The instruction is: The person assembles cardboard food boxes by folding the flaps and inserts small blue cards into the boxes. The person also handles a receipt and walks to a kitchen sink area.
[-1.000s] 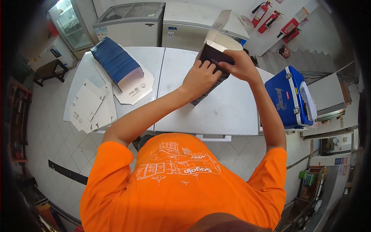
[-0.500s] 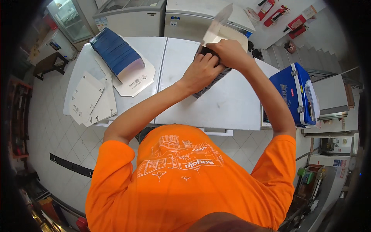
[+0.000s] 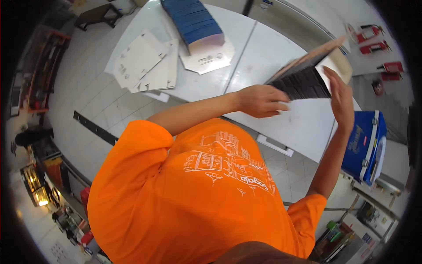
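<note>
A dark stack of thin flat pieces (image 3: 303, 83) stands on the white table's right half, a pale brownish flap or sheet (image 3: 310, 57) rising along its far side. At the stack's near left end is my left hand (image 3: 262, 101), fingers loosely stretched and slightly blurred; whether they touch the stack I cannot tell. My right hand (image 3: 341, 94) is upright with straight fingers beside the right end, palm toward the stack. Behind that hand, a cream-coloured tub or tray (image 3: 340, 64) is partly hidden.
The white table (image 3: 246, 66) also bears a row of blue flat pieces (image 3: 193, 22) on a white cardboard sheet (image 3: 209, 59), and flat white die-cut cartons (image 3: 143, 61) further left. A blue cooler box (image 3: 362, 145) stands off the right edge. Red fire extinguishers (image 3: 373, 47) hang on the wall.
My hands were together at the stack's far end; now they are apart, one at each end. The whole view has turned, shifting the table and cartons in the picture.
</note>
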Motion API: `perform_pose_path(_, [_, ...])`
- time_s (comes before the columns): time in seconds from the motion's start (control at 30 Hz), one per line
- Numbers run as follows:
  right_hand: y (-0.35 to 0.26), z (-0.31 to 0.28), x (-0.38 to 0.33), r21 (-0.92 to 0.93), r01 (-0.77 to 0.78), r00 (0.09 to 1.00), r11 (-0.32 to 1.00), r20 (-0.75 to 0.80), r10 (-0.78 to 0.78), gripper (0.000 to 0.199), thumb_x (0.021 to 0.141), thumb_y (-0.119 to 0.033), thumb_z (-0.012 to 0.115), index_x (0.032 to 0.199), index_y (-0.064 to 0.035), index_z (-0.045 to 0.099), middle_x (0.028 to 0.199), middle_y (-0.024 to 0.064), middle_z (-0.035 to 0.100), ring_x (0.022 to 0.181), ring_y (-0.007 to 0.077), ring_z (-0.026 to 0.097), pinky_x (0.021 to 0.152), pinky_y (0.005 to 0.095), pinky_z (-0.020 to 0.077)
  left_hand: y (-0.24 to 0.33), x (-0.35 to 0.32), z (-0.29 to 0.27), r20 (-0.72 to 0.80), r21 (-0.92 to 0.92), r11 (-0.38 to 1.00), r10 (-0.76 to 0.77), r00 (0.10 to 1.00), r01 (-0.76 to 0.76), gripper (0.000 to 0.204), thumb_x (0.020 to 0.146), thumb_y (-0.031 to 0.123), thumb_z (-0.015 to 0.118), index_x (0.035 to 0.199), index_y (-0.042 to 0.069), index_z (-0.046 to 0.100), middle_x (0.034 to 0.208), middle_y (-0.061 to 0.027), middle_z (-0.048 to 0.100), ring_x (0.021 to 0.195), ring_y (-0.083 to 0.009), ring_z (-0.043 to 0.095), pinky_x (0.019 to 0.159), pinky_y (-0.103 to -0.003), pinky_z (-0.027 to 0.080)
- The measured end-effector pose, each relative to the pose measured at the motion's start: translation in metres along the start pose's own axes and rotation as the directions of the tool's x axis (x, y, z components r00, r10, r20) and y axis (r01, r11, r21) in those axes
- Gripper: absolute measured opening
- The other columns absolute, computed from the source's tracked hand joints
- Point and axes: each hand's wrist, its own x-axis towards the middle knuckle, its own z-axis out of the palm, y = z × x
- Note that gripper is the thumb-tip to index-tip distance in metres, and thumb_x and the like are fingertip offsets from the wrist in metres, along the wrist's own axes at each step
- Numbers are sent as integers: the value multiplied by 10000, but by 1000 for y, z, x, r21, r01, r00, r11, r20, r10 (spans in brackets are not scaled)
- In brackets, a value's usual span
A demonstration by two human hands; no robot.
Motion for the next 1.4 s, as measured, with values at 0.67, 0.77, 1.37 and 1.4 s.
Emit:
perform_pose_path(0.67, [-226, 136, -15, -126, 82, 920, 989, -371, -123, 422, 1064, -326, 476, 1084, 43, 680, 1072, 190, 733, 1091, 362, 701, 1094, 625, 392, -128, -362, -284, -33, 727, 153, -966, 257, 669, 661, 877, 482, 708, 1327, 12, 588, 1448, -261, 468, 1337, -439, 431, 1044, -544, 414])
perform_pose_path(0.77, [-250, 158, 6, -130, 103, 951, 986, -278, -136, 265, 952, -206, 632, 1060, 29, 689, 1060, 163, 734, 1049, 339, 705, 1082, 590, 425, -152, -416, -295, 235, 878, 409, -823, 518, 251, 434, 964, 374, 613, 1151, -10, 690, 1221, -246, 650, 1154, -431, 592, 953, -513, 484])
perform_pose_path(1.37, [-325, 308, 63, 586, 96, 948, 805, -302, 106, 166, 900, -119, 724, 972, -5, 628, 930, 101, 628, 889, 226, 557, 910, 385, 448, 84, -194, -399, 640, -507, -258, -751, 160, 822, 260, 1015, 178, 607, 1163, -33, 638, 969, -63, 720, 888, -116, 675, 826, -265, 547])
perform_pose_path(1.4, [-330, 309, 65, 684, 93, 942, 724, -295, 158, 169, 945, -142, 696, 958, -4, 601, 921, 100, 578, 821, 169, 501, 843, 361, 440, 84, -198, -399, 649, -502, -270, -746, 152, 821, 260, 1015, 178, 607, 1163, -33, 638, 969, -63, 720, 888, -116, 675, 826, -265, 547])
